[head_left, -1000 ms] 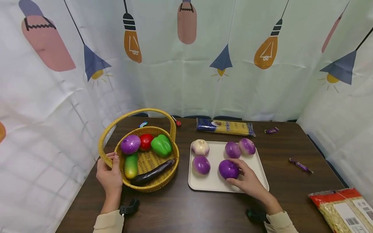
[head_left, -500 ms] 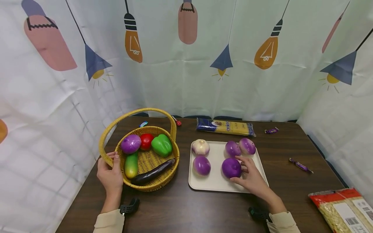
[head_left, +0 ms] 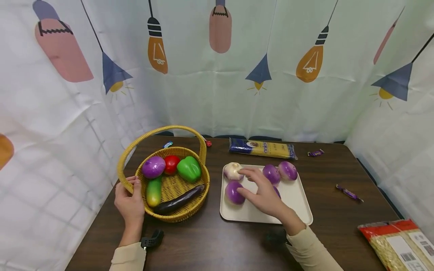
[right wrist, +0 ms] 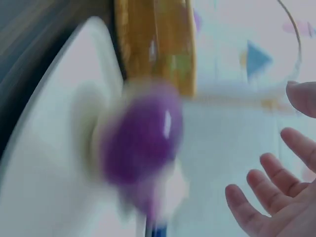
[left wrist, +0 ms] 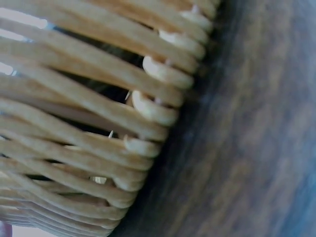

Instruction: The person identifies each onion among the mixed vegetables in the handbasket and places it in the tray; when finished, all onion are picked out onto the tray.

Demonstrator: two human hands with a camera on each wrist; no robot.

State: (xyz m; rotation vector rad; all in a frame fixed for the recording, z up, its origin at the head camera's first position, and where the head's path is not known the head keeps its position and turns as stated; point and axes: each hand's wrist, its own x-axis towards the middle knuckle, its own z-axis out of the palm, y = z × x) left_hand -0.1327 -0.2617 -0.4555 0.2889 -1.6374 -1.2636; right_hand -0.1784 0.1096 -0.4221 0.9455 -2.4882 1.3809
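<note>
My left hand [head_left: 130, 203] grips the yellow wicker basket [head_left: 190, 214] at its left rim, by the foot of the handle. Inside lie a purple onion [head_left: 154, 167], a red tomato [head_left: 171, 164], a green bell pepper [head_left: 189, 169], a cucumber [head_left: 153, 192] and an eggplant [head_left: 179, 200]. Over the white tray [head_left: 251, 216] hovers my right hand [head_left: 266, 197], fingers spread and holding nothing. Its fingertips are nearest a purple onion [head_left: 234, 192] and a whitish garlic-like bulb [head_left: 233, 171]. Another onion [head_left: 276, 191] is mostly hidden behind that hand. In the right wrist view an onion [right wrist: 143, 133] looks blurred.
Two more purple onions [head_left: 271, 174] sit at the tray's back right. Behind the tray lies a pasta packet [head_left: 262, 148]. Wrapped candies [head_left: 349, 193] are scattered at the right, and a red-topped bag [head_left: 396, 241] lies at the front right. A printed curtain [head_left: 217, 101] surrounds the table.
My right hand has let go of the onion at the tray's middle, which had shifted slightly right, and moved left over the tray. The left hand still grips the basket.
</note>
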